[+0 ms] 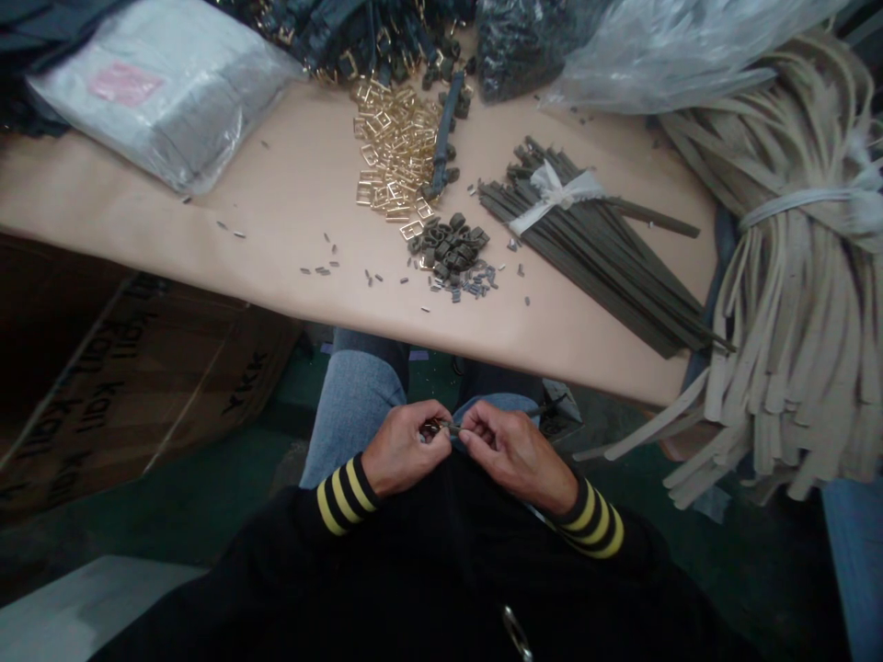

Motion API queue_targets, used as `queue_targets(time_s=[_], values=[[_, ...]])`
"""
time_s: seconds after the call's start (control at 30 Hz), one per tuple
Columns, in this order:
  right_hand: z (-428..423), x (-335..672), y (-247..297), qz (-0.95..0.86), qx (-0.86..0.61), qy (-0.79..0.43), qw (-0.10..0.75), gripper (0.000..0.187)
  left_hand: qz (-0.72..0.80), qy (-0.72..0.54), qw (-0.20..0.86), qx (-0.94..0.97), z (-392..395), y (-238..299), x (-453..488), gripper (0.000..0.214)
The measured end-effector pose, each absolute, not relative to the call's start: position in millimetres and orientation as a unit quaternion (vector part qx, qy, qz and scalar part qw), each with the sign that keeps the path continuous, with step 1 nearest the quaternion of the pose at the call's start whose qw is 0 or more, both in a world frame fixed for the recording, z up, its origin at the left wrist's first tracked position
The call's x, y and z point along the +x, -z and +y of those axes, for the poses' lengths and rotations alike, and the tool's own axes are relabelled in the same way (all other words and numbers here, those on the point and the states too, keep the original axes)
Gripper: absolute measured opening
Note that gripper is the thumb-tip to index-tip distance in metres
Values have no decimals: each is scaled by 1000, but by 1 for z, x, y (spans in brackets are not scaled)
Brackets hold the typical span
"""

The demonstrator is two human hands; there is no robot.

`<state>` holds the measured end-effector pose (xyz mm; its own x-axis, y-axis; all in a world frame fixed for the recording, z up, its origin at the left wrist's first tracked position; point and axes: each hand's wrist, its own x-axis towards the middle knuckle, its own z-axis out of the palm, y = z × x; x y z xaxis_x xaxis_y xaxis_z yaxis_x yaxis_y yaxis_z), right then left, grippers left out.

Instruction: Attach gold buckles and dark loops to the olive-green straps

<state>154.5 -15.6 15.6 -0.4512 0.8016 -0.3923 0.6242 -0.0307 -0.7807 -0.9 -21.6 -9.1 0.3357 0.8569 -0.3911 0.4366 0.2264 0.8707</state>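
Note:
Over my lap, my left hand point(408, 448) is closed on a small gold buckle point(430, 426), mostly hidden by the fingers. My right hand point(514, 452) pinches a thin dark strap point(546, 407), whose tail sticks out to the right behind the knuckles. The fingertips nearly meet, and the strap's other end seems to reach the buckle. On the table ahead lie a heap of gold buckles point(396, 138), a pile of dark strap loops point(452, 246) and scattered small metal clips point(475, 283).
A tied bundle of dark straps point(593, 248) lies right of the loops. Pale straps point(800, 276) hang over the table's point(276, 285) right end. A plastic-wrapped package point(166, 92) sits at the back left. A cardboard box point(172, 386) stands below on the left.

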Motion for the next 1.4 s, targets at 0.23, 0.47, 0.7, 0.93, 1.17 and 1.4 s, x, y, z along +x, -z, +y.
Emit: queue_targets(time_s=[0.23,0.47,0.7,0.93,1.17,1.4], values=[[-14,157,-18,-724,-506,-465,61,7,527,-173,588,589,-20,9,-5,13],[-1,179,-19,-780,-486,-380,107,28,502,-167,677,512,-18,14,-8,19],[-5,170,-11,-776,-429,-461,37,17,491,-185,693,495,-17,11,-8,16],[-5,172,-11,-748,-459,-476,49,18,499,-231,682,483,-16,11,-5,13],[-9,164,-10,-727,-483,-485,59,23,519,-228,619,545,-20,14,-7,14],[-10,170,-13,-691,-486,-535,23,13,528,-224,607,550,-19,14,-6,9]])
